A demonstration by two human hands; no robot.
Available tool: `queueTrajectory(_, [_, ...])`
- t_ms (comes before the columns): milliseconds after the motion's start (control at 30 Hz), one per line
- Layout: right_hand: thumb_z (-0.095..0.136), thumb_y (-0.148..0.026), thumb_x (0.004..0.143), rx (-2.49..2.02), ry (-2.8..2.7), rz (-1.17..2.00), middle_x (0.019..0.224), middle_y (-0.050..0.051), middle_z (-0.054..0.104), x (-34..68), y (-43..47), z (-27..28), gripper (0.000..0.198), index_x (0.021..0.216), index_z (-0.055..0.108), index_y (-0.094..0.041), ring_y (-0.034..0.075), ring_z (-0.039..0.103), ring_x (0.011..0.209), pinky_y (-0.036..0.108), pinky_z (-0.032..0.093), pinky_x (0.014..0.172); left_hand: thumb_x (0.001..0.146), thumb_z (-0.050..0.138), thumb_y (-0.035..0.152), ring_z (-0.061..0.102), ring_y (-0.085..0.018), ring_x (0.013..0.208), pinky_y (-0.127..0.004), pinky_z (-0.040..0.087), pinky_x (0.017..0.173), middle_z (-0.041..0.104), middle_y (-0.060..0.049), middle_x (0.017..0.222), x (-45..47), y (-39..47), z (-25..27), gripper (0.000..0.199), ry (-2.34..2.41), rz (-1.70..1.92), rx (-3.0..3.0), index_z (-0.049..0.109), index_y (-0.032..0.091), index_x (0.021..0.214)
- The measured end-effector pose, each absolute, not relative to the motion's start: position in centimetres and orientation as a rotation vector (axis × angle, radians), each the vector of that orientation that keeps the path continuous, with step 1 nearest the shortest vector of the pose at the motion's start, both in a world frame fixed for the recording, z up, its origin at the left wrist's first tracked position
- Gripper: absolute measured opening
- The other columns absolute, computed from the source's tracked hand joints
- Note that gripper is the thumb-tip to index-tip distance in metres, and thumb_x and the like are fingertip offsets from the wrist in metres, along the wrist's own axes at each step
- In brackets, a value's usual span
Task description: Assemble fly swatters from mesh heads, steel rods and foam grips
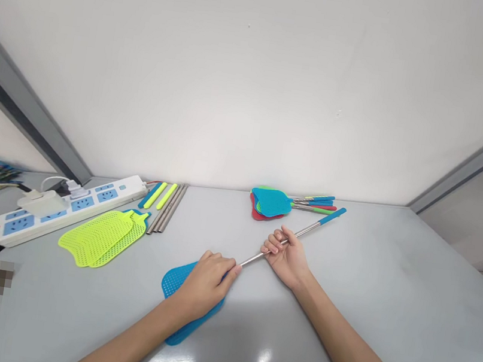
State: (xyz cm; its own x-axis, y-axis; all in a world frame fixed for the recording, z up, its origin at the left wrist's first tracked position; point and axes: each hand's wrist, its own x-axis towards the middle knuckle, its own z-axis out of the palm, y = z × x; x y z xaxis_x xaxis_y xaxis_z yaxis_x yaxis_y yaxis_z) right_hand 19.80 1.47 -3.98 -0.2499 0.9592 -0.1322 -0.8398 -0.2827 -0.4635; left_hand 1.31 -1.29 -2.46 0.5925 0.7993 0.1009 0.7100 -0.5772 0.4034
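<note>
A blue fly swatter (178, 281) lies across the grey table, its perforated head toward me and its metal rod running up to the right, ending in a blue grip (333, 216). My left hand (210, 279) is closed on the neck, where head and rod meet, and covers part of the head. Around the middle of the rod, the fingers of my right hand (285, 254) are curled, palm turned up. Farther back, against the wall, is a pile of fly swatters (271, 202) with blue, red and green heads.
Loose yellow-green swatter heads (99, 238) lie at the left, with a blue one partly under them. Behind them are several metal rods (167, 212) and loose blue and yellow grips (156, 195). A white power strip (122, 192) with plugs and cords runs along the left.
</note>
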Motion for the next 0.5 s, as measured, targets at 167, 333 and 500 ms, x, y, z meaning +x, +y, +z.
queueTrajectory(167, [0.047,-0.031,0.077,-0.482,-0.352,1.819,0.045,-0.007,0.030,19.87,1.55,-3.97,0.027,0.054,0.041,-0.018,0.008,0.033,0.043,0.026,0.038,0.056,0.086,0.024,0.031,0.043,-0.014,0.062,-0.030,0.029,0.065,0.050,0.001,0.059,1.32,-1.31,-2.44,0.034,1.233,0.416,2.494,0.041,0.018,0.060])
queueTrajectory(333, [0.047,-0.031,0.077,-0.484,-0.365,1.850,0.046,-0.006,0.032,20.10,1.69,-3.89,0.025,0.056,0.043,-0.018,0.008,0.036,0.045,0.026,0.039,0.058,0.087,0.022,0.031,0.044,-0.014,0.062,-0.030,0.029,0.065,0.049,0.001,0.058,1.33,-1.23,-2.57,0.035,1.234,0.416,2.504,0.040,0.018,0.060])
queueTrajectory(500, [0.047,-0.031,0.077,-0.496,-0.401,1.858,0.047,-0.006,0.034,20.30,1.69,-3.64,0.023,0.058,0.045,-0.018,0.008,0.038,0.046,0.026,0.040,0.062,0.087,0.021,0.031,0.044,-0.014,0.062,-0.030,0.029,0.065,0.050,0.001,0.059,1.42,-1.23,-2.55,0.035,1.230,0.409,2.507,0.040,0.018,0.060])
